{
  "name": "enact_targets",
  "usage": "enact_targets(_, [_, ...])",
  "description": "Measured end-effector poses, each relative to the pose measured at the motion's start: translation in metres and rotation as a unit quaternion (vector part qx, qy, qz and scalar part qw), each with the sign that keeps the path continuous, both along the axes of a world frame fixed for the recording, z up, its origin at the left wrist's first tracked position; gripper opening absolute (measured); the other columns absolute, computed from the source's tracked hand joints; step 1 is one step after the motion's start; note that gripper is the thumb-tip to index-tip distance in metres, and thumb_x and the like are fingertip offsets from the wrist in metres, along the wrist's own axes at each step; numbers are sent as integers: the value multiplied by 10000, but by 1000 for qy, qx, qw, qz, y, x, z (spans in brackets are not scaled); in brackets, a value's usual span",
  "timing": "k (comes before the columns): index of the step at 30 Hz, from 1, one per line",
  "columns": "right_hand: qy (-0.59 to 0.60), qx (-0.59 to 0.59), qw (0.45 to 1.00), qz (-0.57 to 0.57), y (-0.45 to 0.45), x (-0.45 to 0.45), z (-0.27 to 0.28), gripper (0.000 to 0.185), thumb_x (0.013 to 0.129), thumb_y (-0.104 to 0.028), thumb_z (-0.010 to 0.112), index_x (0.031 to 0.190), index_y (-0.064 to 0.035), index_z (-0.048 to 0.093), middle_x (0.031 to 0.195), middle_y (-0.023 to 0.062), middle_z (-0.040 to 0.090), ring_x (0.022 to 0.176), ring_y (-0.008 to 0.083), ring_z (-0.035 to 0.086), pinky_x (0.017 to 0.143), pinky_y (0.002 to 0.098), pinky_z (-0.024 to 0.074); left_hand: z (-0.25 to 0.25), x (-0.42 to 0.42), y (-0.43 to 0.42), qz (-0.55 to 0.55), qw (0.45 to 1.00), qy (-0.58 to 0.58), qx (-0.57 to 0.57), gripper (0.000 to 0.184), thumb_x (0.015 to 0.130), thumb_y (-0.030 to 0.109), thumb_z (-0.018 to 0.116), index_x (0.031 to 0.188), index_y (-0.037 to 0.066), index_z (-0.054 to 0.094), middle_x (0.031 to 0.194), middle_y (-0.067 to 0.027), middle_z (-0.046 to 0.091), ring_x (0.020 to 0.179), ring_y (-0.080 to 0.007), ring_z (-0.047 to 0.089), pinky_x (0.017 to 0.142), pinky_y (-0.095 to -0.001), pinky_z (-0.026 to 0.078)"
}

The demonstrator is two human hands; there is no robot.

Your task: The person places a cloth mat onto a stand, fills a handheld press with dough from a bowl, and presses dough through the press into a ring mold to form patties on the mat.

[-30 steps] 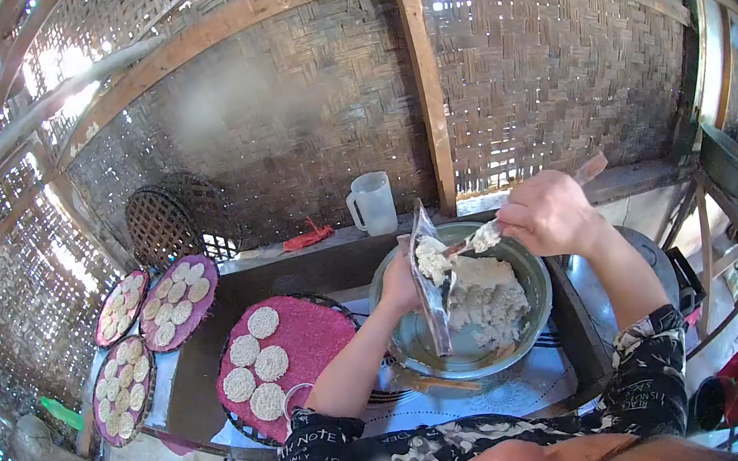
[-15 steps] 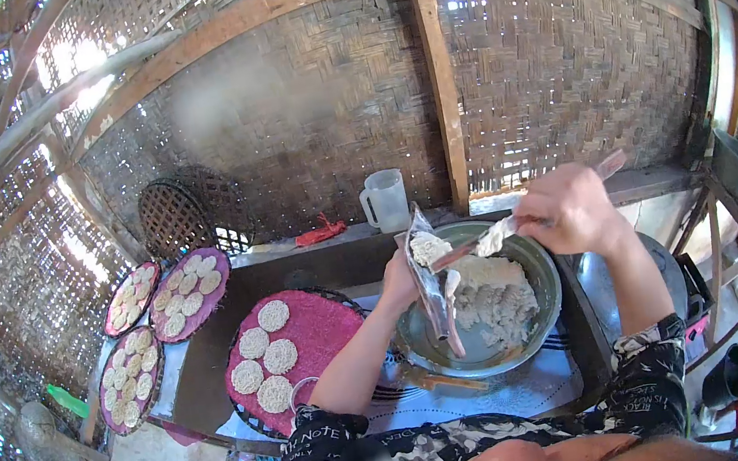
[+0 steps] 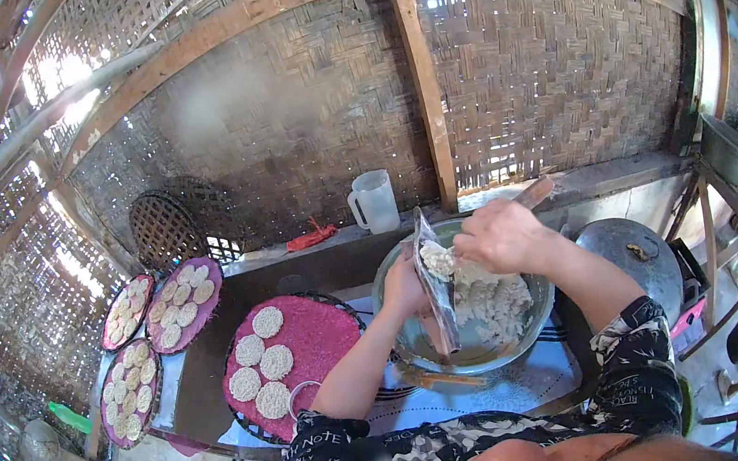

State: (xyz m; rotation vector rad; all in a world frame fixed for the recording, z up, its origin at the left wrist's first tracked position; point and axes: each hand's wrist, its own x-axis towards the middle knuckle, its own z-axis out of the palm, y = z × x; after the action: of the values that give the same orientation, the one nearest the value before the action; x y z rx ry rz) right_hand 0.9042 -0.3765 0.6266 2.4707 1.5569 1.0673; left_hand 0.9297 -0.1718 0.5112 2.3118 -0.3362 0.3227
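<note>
Right of frame centre, my left hand [image 3: 403, 289] clamps the board [image 3: 439, 300]; my right hand [image 3: 504, 237], gripping the stick [image 3: 535, 193], should spread pale paste [image 3: 436, 260] evenly.

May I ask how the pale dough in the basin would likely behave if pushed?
The pale dough would probably give softly, its surface being lumpy and uneven. Its ragged edge suggests bits may break away. It may prove sticky, as a lump seems stuck to the holder in the left hand.
</note>
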Motion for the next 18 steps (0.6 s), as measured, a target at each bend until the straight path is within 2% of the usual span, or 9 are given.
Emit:
enact_targets(2, [18,45,998,-40,-17,-5,18,146,657,-232,667,666,-121,572,605,36,547,614,242,579,548,381,449,-4,8,11,5,1000,14,-23,437,710,318,655,1093,117,592,1067,-172,584,989,-338,560,841,-385,443])
enact_targets(5, [29,150,985,-79,-49,-8,41,139,615,-196,704,672,-118,604,630,40,588,609,241,592,544,368,459,-14,23,27,-6,976,70,-205,354,778,278,599,1080,94,593,1037,-139,607,950,-289,586,827,-367,453])
enact_targets(7, [26,171,981,-91,-53,2,30,133,612,-181,707,668,-114,607,626,46,594,592,246,592,535,363,463,-26,32,33,-50,913,129,-384,290,825,226,557,1060,62,598,999,-114,625,909,-240,606,809,-349,466])
enact_targets(8, [33,175,980,-84,-52,9,20,127,633,-199,696,662,-116,603,631,49,595,597,250,592,536,366,462,-25,31,24,-72,840,182,-506,249,866,153,497,1050,11,586,957,-93,629,826,-185,618,735,-336,507])
enact_targets(11, [89,180,976,-81,-51,12,5,140,651,-227,697,678,-114,618,638,52,602,604,240,599,537,356,466,-31,44,28,-139,784,221,-564,261,889,149,443,1053,-10,571,926,-103,627,766,-192,630,652,-328,536])
enact_targets(12, [111,178,975,-78,-52,10,4,142,653,-228,699,686,-113,623,640,53,605,605,237,601,537,352,468,-16,34,26,-101,748,254,-604,274,894,146,408,1058,-9,564,931,-111,621,739,-208,631,609,-335,544])
enact_targets(15, [146,172,973,-55,-51,3,12,136,660,-220,698,713,-109,640,651,51,619,607,230,608,538,345,472,-21,35,30,-99,749,236,-611,263,884,108,400,1049,-12,566,923,-109,621,767,-219,634,631,-335,538])
enact_targets(16, [141,169,974,-52,-49,4,16,133,658,-216,698,715,-110,642,653,51,621,606,232,608,538,344,472,-24,36,31,-123,721,249,-635,265,857,148,485,1066,8,567,965,-119,625,826,-238,629,707,-356,514])
enact_targets(18, [116,158,979,-51,-46,7,20,125,668,-219,682,716,-114,633,664,50,618,633,235,609,553,358,471,-31,32,29,-59,952,85,-287,318,829,214,545,1086,27,561,1001,-126,623,876,-245,619,761,-363,486])
